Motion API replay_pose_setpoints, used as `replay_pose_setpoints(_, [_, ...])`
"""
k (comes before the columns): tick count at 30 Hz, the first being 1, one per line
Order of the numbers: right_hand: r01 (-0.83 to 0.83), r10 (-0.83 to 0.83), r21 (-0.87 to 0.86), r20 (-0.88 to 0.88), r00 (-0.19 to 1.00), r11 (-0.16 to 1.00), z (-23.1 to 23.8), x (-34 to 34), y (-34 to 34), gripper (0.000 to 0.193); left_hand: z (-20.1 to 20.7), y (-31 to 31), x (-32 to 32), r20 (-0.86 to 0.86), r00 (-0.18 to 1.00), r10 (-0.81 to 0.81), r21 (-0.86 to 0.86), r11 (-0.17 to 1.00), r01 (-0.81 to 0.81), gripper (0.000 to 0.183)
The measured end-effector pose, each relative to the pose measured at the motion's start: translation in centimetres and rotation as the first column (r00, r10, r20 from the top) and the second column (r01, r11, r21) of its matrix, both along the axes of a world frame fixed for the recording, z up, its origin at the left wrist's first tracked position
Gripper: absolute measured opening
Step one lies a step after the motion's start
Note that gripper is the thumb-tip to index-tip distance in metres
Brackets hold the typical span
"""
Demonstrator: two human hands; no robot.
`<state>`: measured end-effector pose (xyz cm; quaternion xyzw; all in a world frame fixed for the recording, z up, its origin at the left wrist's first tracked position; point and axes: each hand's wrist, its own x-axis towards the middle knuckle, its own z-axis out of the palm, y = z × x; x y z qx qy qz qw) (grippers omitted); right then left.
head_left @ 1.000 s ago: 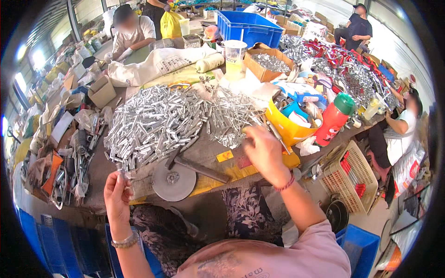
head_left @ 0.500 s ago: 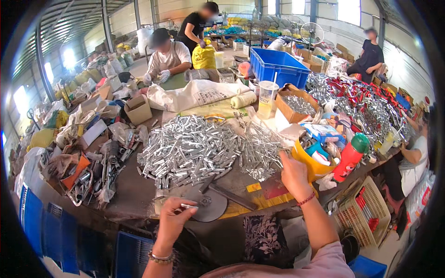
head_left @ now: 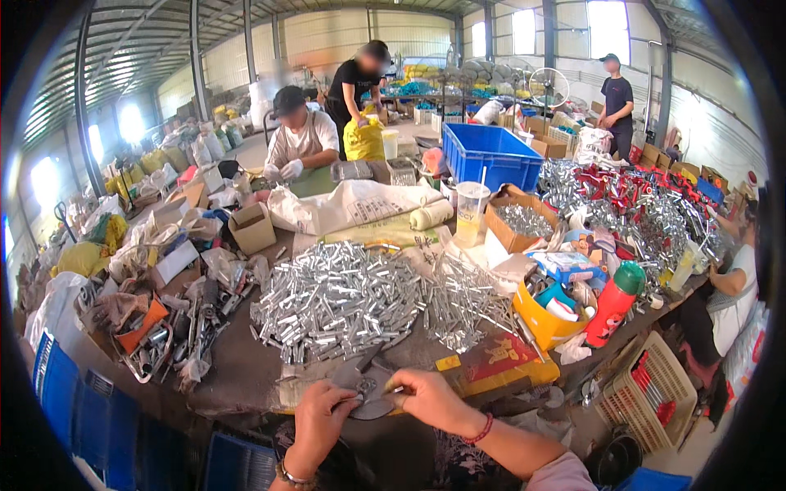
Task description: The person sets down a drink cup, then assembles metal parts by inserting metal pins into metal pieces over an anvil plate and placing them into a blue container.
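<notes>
Both my hands are at the table's near edge, over a round grey metal disc (head_left: 373, 408). My left hand (head_left: 322, 416) pinches a small silver tube, mostly hidden by the fingertips. Close on its right, my right hand (head_left: 434, 401) is closed in a pinch; what it holds, if anything, is too small to make out. A dark metal bar stands by the disc, just beyond my fingers. Past it lies a big heap of short silver tubes (head_left: 336, 299). To its right is a smaller pile of thin metal pins (head_left: 463, 303).
A yellow container of odds and ends (head_left: 547, 321) and a red bottle with a green cap (head_left: 614, 304) stand at the right. Beyond are a drink cup (head_left: 469, 214) and blue crate (head_left: 491, 157). Tools clutter the left. Several people are around the tables.
My right hand has come back from the pin pile to the disc, beside my left hand. My left hand has moved slightly down and right with the tube. The person at far right now stands upright.
</notes>
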<state>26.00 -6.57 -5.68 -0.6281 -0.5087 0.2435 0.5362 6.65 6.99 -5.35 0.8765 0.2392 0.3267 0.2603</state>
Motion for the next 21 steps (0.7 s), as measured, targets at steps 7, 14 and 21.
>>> replay_pose_setpoints(7, [0.016, -0.016, 0.005, 0.520, 0.854, 1.000, 0.9, -1.7, -0.9, 0.013, 0.4, -0.7, -0.9, -0.011, 1.000, 0.025, 0.050, 0.998, -0.025, 0.013])
replay_pose_setpoints(14, [0.040, -0.072, 0.060, 0.766, 0.639, 0.997, 1.5, -1.0, -0.3, 0.007, -0.4, 1.0, -0.7, -0.011, 0.999, -0.033, 0.102, 0.994, 0.034, 0.016])
replay_pose_setpoints(21, [0.032, -0.103, 0.108, 0.752, 0.652, 0.994, 0.9, -0.6, 0.2, 0.010, 0.2, 1.2, -0.4, -0.040, 0.999, -0.033, 0.007, 0.999, 0.033, 0.016])
